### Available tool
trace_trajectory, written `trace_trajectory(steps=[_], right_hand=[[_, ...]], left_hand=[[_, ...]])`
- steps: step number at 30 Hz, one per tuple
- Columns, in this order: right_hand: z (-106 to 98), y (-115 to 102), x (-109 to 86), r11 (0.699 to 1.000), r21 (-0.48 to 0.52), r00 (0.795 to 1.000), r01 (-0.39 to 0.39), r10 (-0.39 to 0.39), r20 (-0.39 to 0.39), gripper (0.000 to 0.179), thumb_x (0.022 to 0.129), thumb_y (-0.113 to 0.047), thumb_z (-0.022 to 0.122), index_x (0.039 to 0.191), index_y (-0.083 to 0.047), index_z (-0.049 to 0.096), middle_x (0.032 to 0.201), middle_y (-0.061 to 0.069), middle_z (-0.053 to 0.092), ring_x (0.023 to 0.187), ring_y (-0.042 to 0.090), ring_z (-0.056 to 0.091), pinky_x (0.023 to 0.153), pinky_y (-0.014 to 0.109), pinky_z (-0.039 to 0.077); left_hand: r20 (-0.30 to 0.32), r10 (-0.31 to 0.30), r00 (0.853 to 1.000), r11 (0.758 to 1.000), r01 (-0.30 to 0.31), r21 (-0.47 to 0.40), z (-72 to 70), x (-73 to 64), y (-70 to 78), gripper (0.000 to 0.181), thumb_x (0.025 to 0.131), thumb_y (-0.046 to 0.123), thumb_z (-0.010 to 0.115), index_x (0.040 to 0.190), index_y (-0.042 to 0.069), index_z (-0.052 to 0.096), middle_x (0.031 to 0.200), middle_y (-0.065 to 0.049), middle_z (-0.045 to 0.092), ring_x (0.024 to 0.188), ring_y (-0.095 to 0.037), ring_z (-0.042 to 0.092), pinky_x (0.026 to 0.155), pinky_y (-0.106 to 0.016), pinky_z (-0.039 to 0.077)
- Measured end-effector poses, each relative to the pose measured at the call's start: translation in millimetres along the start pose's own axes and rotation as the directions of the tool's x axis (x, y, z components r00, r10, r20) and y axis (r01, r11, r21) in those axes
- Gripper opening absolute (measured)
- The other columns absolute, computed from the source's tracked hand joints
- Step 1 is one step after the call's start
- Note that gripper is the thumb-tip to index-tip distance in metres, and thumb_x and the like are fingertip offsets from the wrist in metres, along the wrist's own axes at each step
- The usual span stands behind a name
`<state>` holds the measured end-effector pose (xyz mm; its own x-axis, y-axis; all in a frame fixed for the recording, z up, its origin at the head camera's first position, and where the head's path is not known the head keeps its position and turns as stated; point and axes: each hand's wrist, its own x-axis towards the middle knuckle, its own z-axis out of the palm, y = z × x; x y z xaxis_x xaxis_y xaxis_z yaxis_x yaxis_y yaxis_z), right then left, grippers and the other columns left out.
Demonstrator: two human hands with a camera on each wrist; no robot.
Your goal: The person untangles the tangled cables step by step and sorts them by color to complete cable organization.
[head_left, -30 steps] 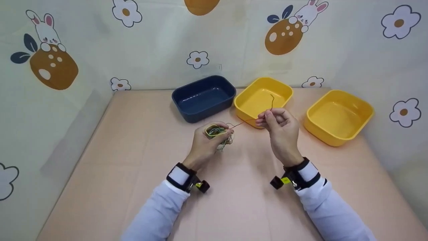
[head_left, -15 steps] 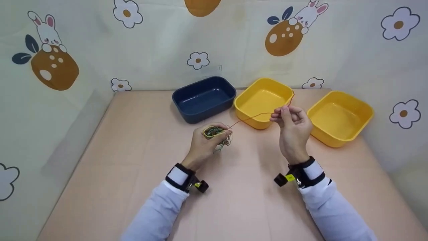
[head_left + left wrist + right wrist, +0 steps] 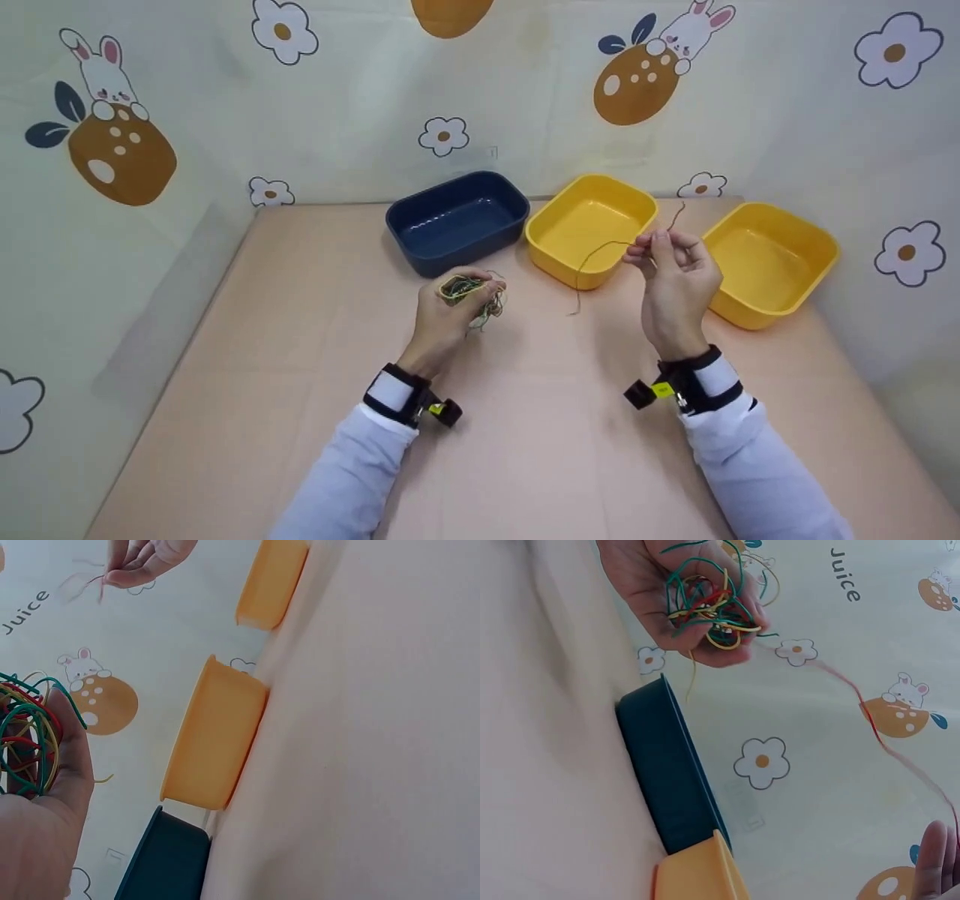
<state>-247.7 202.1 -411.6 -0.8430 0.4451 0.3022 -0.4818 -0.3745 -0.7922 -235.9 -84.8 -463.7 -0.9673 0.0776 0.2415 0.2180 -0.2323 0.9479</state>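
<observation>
The table [image 3: 525,465] had a flat, pale peach top marked by faint straight creases. Three rounded, rectangular boxes stood upright on it, open side up, along its far part. The dark blue box [image 3: 446,261] stood leftmost, set at a slant to the far edge. The middle yellow box [image 3: 559,268] stood just beside it; whether their rims touched could not be told. The second yellow box [image 3: 750,313] stood apart, near the right edge and slanted the other way. Soft shadows fell across the tabletop.
</observation>
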Motion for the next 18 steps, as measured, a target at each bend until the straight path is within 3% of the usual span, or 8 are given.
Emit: trace_trajectory(steps=[7, 14, 16, 18], right_hand=[[-16.1, -25.9, 19.8, 0.993, -0.090, 0.997, 0.073, -0.072, 0.022, 0.014, 0.109, -0.007, 0.073, 0.114, 0.005, 0.069, 0.102, 0.018, 0.080, 0.088, 0.027, 0.079, 0.080, 0.032, 0.072], [-40.9, -72.2, 56.2, 0.973, -0.163, 0.985, 0.163, -0.169, -0.021, 0.017, 0.103, -0.005, 0.081, 0.113, 0.007, 0.073, 0.105, 0.020, 0.078, 0.091, 0.029, 0.077, 0.083, 0.031, 0.071], [-49.2, -85.8, 66.4, 0.943, -0.261, 0.974, 0.207, -0.224, -0.037, 0.015, 0.104, -0.005, 0.081, 0.113, 0.005, 0.075, 0.102, 0.015, 0.078, 0.087, 0.026, 0.074, 0.084, 0.026, 0.069], [-56.9, -98.7, 74.6, 0.880, -0.410, 0.959, 0.238, -0.280, -0.045, 0.012, 0.106, -0.008, 0.079, 0.114, 0.001, 0.078, 0.099, 0.006, 0.077, 0.083, 0.020, 0.071, 0.085, 0.021, 0.067]], left_hand=[[-0.014, 0.008, 1.000, 1.000, -0.008, -0.012, -2.8, 2.7, 0.1, 0.015, 0.102, 0.008, 0.083, 0.117, 0.005, 0.079, 0.117, -0.009, 0.085, 0.111, -0.021, 0.082, 0.091, -0.027, 0.070], [0.040, -0.001, 0.999, 1.000, 0.000, 0.029, -1.9, 2.0, 4.7, 0.019, 0.101, 0.008, 0.084, 0.119, 0.003, 0.079, 0.118, -0.010, 0.085, 0.112, -0.021, 0.082, 0.094, -0.027, 0.070], [0.046, -0.006, 0.999, 1.000, 0.005, 0.029, -2.2, 1.8, 5.5, 0.018, 0.101, 0.006, 0.083, 0.119, 0.003, 0.079, 0.117, -0.010, 0.086, 0.112, -0.021, 0.082, 0.095, -0.027, 0.069], [0.048, -0.013, 0.999, 0.999, 0.012, 0.032, -2.4, 1.8, 5.8, 0.018, 0.101, 0.005, 0.083, 0.118, 0.003, 0.078, 0.116, -0.009, 0.086, 0.111, -0.020, 0.083, 0.095, -0.026, 0.069]])
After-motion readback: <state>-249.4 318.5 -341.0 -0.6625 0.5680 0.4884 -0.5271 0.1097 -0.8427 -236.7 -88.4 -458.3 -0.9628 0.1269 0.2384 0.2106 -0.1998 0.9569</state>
